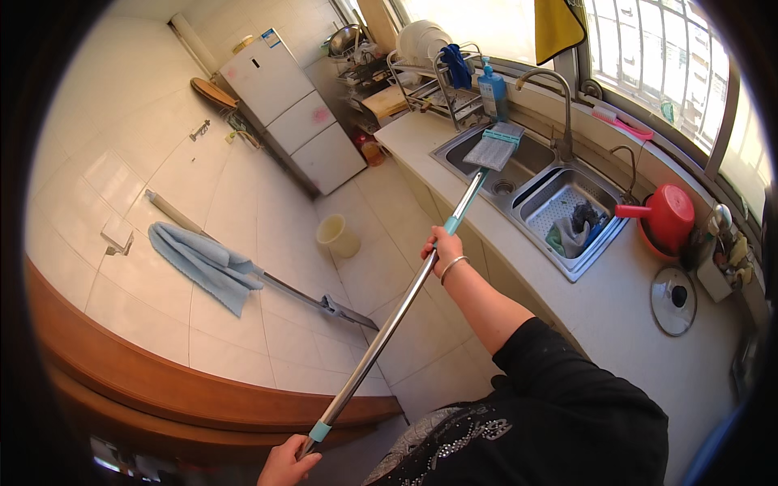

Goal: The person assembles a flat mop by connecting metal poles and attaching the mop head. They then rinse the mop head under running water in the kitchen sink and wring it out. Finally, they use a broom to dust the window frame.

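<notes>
A flat mop with a long metal pole [389, 322] runs slantwise across the view. My left hand [289, 462] grips the pole's lower end, just past a turquoise collar. Higher up, my right hand [442, 248], with a bracelet at the wrist, is closed around the pole beside another turquoise part. The mop's grey pad [491, 153], with a turquoise clip across it, is over the left basin of the steel sink [535, 193]. A curved faucet [568, 115] rises behind the basins. In the perforated right basin tray lie a grey-green cloth [569, 237] and a dark scrubber.
Along the counter [644, 389] are a red dipper [668, 209], a glass lid [673, 301], a blue bottle [492, 91] and a dish rack [447, 85]. A pale bin [338, 236] stands on the floor. A second mop with a blue cloth [203, 261] leans by the tiled wall, near the refrigerator [292, 112].
</notes>
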Demonstrator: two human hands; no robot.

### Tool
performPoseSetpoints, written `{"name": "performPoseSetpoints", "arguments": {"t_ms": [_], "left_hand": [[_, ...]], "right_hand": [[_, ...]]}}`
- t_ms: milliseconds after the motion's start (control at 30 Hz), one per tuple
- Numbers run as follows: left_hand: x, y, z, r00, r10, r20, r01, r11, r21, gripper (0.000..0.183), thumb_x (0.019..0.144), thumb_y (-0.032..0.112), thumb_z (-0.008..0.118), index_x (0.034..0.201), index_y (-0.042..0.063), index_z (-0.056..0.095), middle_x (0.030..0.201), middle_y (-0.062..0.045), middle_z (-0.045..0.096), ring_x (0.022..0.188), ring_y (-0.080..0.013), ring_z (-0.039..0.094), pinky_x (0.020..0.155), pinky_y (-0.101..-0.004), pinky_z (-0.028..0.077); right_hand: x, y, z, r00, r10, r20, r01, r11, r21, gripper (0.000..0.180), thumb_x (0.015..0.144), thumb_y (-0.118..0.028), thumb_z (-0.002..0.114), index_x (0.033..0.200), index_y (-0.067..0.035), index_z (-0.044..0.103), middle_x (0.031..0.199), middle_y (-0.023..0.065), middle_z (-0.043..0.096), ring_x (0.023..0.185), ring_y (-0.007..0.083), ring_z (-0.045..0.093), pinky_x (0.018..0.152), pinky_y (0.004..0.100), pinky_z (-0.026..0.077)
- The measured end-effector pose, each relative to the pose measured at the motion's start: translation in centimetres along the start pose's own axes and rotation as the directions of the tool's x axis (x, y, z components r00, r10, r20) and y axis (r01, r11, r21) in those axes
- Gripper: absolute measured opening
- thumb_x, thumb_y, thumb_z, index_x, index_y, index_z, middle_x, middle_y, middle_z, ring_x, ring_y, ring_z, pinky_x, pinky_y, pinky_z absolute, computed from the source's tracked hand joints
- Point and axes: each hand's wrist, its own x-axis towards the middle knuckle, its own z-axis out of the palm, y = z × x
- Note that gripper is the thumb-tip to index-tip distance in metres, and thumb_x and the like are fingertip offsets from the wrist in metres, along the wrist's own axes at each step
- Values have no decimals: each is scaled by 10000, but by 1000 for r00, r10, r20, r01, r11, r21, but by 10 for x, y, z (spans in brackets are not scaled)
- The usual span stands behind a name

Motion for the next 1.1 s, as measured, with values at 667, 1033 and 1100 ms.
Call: {"name": "performPoseSetpoints", "arguments": {"t_ms": [667,1033,1100], "left_hand": [[149,-96,120,975,147,-168,-174,971,-164,476,768,200,702,1178,23,535,1036,-144,604,936,-213,609,796,-323,497],[237,54,0,861,360,-359,-503,705,-499,355,878,141,585,1197,7,507,1037,-97,602,905,-160,602,753,-269,492],[261,73,-6,853,383,-354,-520,672,-527,341,891,145,569,1194,3,502,1039,-95,602,900,-151,602,739,-261,488]], "right_hand": [[-27,3,50,812,-145,566,327,915,-235,138,811,-73,540,857,-68,410,545,37,423,353,140,393,348,279,319],[-14,-25,32,721,-10,693,480,729,-488,130,794,-73,583,830,-50,460,522,18,434,377,97,405,352,240,305],[-13,-35,26,694,80,715,449,729,-517,142,797,-95,591,839,-46,465,535,16,439,388,91,402,354,238,300]]}}
